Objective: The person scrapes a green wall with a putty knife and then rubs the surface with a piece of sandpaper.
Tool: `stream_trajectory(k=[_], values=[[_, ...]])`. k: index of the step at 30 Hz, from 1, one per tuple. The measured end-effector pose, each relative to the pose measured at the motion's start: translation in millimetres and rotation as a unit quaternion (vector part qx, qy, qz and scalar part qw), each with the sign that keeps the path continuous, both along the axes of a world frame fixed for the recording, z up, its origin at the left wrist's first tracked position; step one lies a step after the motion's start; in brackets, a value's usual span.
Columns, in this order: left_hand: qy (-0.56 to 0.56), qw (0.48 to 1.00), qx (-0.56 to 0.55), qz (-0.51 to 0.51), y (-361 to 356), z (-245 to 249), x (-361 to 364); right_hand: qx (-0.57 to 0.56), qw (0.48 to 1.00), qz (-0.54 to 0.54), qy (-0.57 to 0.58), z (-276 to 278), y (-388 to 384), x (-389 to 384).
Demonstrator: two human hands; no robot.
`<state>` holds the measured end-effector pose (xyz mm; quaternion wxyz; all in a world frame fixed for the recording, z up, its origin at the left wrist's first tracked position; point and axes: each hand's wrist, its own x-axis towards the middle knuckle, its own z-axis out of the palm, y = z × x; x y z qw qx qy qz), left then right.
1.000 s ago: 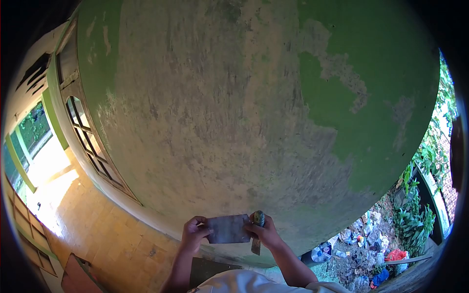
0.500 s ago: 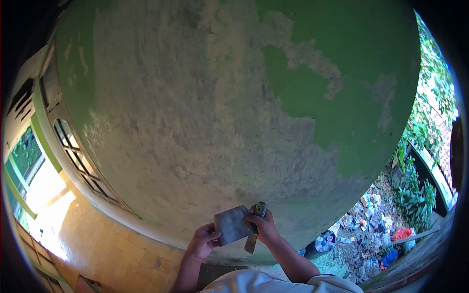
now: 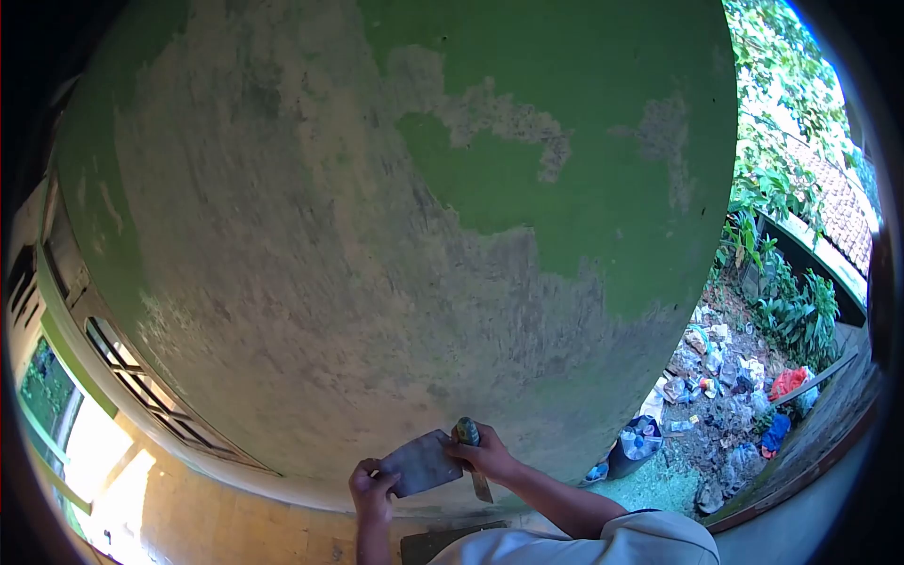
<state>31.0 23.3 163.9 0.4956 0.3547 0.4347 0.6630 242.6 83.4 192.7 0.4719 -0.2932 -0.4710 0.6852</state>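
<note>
My left hand point(image 3: 373, 482) pinches the left edge of a flat grey sheet point(image 3: 420, 464) between thumb and fingers. At the sheet's right edge, my right hand point(image 3: 489, 454) grips a scraper, whose rounded handle point(image 3: 467, 431) sticks up and whose flat blade point(image 3: 481, 487) points down below the hand. The fingers of the right hand also touch the sheet. Both hands are low in the view, in front of a wall point(image 3: 311, 282) with peeling green paint and large bare grey patches.
A window point(image 3: 141, 372) and a sunlit tiled floor point(image 3: 226, 508) lie to the left. At the right are a dark bin point(image 3: 633, 446) with rubbish, scattered litter point(image 3: 739, 386), green plants point(image 3: 796, 306) and a low wall. A dark flat object point(image 3: 443, 540) is below the hands.
The view has turned, so the wall appears shifted left. Both hands, still holding the sheet and scraper, sit slightly lower and further left in the view.
</note>
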Motion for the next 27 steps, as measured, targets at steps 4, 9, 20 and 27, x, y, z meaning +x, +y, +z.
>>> stream_trajectory(k=[4, 9, 20, 27], values=[[-0.116, 0.988, 0.1, 0.034, 1, -3, 7, -0.038, 0.999, -0.006, 0.014, -4, 0, -8], [-0.195, 0.976, 0.096, 0.009, -7, 13, 31, -0.088, 0.992, -0.076, 0.057, -22, 2, -20], [-0.094, 0.985, 0.137, -0.034, 0, 39, 65, -0.112, 0.981, -0.031, 0.158, -7, -3, -15], [0.035, 0.97, 0.212, -0.113, 5, 57, 93, -0.126, 0.958, -0.03, 0.255, 22, -9, 1]])
